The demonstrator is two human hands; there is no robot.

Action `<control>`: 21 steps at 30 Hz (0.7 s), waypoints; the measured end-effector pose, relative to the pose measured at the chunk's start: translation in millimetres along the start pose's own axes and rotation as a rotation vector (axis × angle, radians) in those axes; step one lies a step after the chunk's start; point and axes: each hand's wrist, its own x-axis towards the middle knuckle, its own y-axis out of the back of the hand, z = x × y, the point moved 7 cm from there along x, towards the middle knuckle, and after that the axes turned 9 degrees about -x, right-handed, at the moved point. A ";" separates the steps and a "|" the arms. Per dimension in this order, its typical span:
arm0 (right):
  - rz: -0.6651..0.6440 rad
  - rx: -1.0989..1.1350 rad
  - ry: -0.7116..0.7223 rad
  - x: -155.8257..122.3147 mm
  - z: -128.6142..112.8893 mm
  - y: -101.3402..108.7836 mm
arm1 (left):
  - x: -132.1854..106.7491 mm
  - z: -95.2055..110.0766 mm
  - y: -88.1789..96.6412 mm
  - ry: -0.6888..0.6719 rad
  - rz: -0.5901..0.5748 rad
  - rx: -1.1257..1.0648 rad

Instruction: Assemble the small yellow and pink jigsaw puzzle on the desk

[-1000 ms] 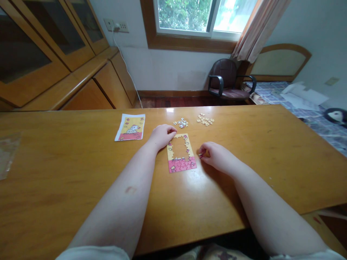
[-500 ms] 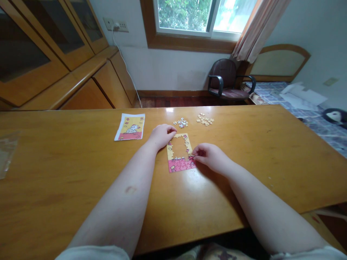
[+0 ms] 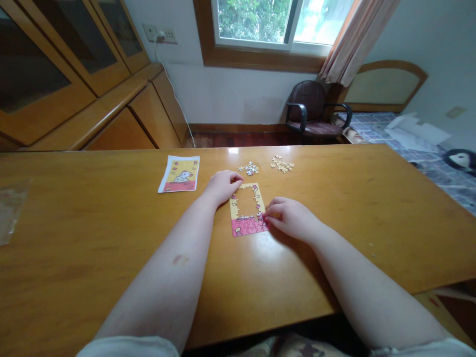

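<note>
A jigsaw puzzle (image 3: 249, 227) lies in front of me, its yellow border and pink lower rows joined around an open middle where the table shows. My left hand (image 3: 225, 186) rests at the puzzle's upper left corner, fingers stretched out and lying low. At the right edge, by the top of the pink rows, my right hand (image 3: 288, 214) pinches a small pink puzzle piece (image 3: 262, 217) between thumb and fingers. The fingers partly cover that piece, and I cannot tell whether it is seated.
Behind the puzzle lie a pile of white-printed pieces (image 3: 251, 169) and a pile of yellow pieces (image 3: 282, 164). A reference picture card (image 3: 181, 174) sits to the left. Clear plastic packaging (image 3: 13, 210) lies at the far left of the wooden table (image 3: 111, 218).
My right fingertips have shifted slightly at the puzzle's right edge, still at the pink piece. My left hand stays at the upper left corner.
</note>
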 end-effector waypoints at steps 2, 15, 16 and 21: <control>-0.016 -0.005 0.005 0.1 -1.9 -1.5 | -0.3 0.3 0.0 0.003 -0.002 0.002; -0.050 0.046 0.011 0.5 -6.2 -5.7 | -1.5 3.2 1.4 0.022 -0.007 -0.019; -0.051 0.050 0.013 0.4 -6.8 -5.9 | -1.6 3.1 1.3 0.019 -0.006 -0.023; -0.052 0.062 0.036 -1.0 -11.0 -6.3 | -1.3 2.7 0.8 0.009 -0.002 -0.029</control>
